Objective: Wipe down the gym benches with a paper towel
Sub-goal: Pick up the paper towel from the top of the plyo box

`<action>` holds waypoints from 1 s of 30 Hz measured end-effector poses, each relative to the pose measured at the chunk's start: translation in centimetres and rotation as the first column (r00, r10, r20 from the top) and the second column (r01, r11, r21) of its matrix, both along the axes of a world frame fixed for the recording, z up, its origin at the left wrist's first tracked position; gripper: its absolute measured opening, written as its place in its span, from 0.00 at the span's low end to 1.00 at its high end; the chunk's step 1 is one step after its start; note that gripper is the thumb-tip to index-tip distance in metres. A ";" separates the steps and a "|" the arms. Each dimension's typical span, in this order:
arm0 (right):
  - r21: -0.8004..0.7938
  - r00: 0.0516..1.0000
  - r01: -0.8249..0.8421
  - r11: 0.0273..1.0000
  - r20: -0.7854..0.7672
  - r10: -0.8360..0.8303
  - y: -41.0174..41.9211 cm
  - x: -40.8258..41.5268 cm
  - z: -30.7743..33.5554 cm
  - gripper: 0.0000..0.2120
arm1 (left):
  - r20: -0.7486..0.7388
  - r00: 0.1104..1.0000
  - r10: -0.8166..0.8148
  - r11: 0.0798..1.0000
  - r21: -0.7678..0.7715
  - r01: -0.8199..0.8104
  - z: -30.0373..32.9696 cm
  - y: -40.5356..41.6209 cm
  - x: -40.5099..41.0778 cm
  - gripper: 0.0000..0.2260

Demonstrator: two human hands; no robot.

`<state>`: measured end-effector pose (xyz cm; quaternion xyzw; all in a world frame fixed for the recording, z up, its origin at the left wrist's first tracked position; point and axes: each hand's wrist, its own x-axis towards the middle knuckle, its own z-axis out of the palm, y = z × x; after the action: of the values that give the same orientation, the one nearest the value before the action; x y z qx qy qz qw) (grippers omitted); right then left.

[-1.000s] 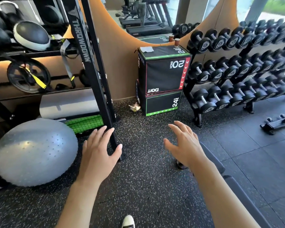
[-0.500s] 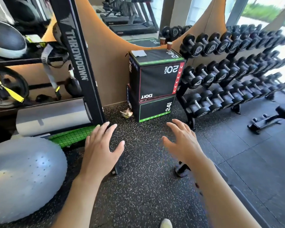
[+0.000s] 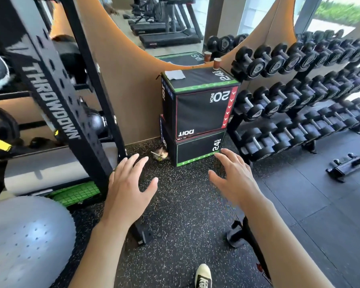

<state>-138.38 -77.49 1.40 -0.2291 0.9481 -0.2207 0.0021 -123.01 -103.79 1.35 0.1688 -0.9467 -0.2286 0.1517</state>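
1. Left hand and right hand both held out flat, fingers spread, empty, above the speckled floor.
2. Paper towel: white, folded, lying flat on top of the stacked plyo boxes.
3. Brown cup at the boxes' back corner, contents not visible.
4. Dumbbell rack full.

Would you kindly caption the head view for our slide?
Both hands, left and right, reach empty toward stacked jump boxes topped with a paper towel.

Two stacked black padded plyo boxes against wall; black steel storage rack left, tiered dumbbell rack right; folded white paper towel on top box.
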 end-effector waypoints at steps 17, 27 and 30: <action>-0.008 0.998 0.011 1.000 0.069 -0.011 0.8 -28.1 -1.7 0.31 | 0.053 0.997 -0.053 0.999 -0.008 0.053 -0.3 0.9 -28.9 0.28; 0.015 0.995 0.059 0.998 0.083 -0.060 -6.0 -41.3 -3.3 0.31 | 0.034 0.993 -0.113 0.994 0.015 0.113 -2.0 -6.8 -44.8 0.28; 0.028 0.994 0.070 0.997 0.087 -0.072 -9.7 -45.5 -2.6 0.31 | 0.027 0.991 -0.132 0.991 0.018 0.131 -1.3 -10.0 -49.2 0.28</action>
<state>-183.83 -87.17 -1.24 -0.1854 0.9572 -0.2188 0.0388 -172.25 -113.81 0.07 0.1106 -0.9559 -0.2435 0.1215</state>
